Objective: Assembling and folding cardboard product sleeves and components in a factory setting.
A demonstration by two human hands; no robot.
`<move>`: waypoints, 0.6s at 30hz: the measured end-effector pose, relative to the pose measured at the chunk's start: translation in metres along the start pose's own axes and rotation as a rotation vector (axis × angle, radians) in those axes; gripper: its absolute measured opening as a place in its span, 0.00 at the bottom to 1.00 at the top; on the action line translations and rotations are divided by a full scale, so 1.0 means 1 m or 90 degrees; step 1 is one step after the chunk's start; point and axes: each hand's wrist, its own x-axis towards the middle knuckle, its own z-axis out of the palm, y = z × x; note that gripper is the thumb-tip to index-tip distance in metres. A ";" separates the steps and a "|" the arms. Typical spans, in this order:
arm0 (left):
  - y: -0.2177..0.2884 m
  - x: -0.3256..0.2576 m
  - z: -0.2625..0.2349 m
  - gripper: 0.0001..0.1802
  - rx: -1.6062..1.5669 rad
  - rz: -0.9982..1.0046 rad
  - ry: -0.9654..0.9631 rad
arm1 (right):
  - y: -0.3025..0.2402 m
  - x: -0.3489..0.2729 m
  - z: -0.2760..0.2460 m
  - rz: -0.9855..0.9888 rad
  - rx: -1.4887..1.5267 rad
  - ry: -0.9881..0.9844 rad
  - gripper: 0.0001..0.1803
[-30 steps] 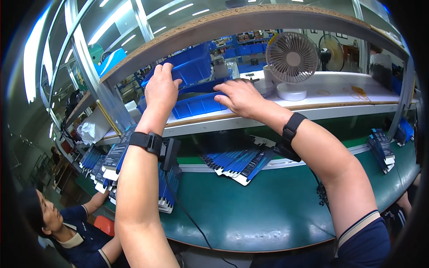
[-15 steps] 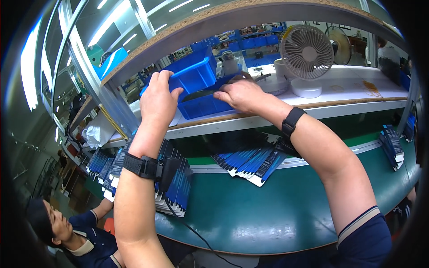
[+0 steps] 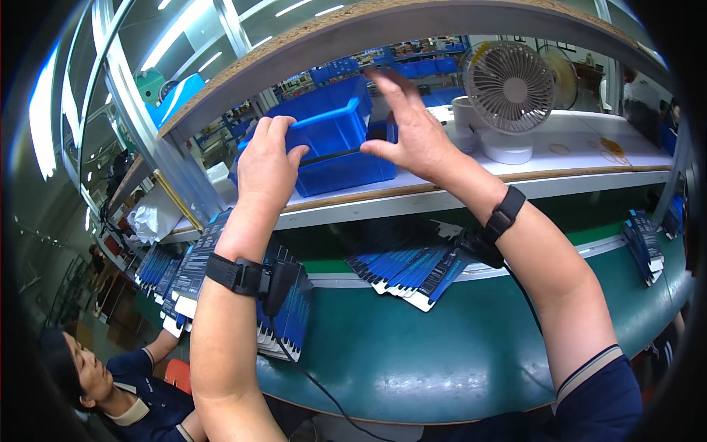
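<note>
My left hand (image 3: 266, 160) grips the left end of the upper blue plastic bin (image 3: 328, 132), with the fingers over its rim and the thumb along its front. That bin sits over a lower blue bin (image 3: 346, 177) on the shelf, with a dark gap between the two. At the bins' right end is my right hand (image 3: 416, 132), fingers raised and spread, thumb pointing at the gap. Nothing shows in its palm. Whether its thumb touches the bin, I cannot tell. What either bin holds is hidden.
A desk fan (image 3: 509, 88) stands on the white shelf (image 3: 574, 151), rubber bands to its right. Flat blue cartons (image 3: 412, 261) fan out on the green worktop (image 3: 412, 353); stacked cartons (image 3: 287, 309) stand left. A co-worker (image 3: 96, 376) sits lower left. Cables trail from both wristbands.
The upper bin has shifted slightly right and lies more level over the lower bin. My right hand has drawn out from the lower bin's opening, with its fingers now lifted and spread.
</note>
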 end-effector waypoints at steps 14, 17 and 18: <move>-0.036 0.024 0.052 0.23 -0.020 -0.173 -0.358 | 0.016 0.010 -0.041 0.120 0.129 -0.166 0.21; -0.028 0.038 0.067 0.24 -0.060 -0.216 -0.477 | 0.019 0.008 -0.050 0.107 0.144 -0.143 0.17; -0.028 0.044 0.068 0.25 -0.041 -0.201 -0.531 | 0.017 0.007 -0.053 0.090 0.132 -0.146 0.18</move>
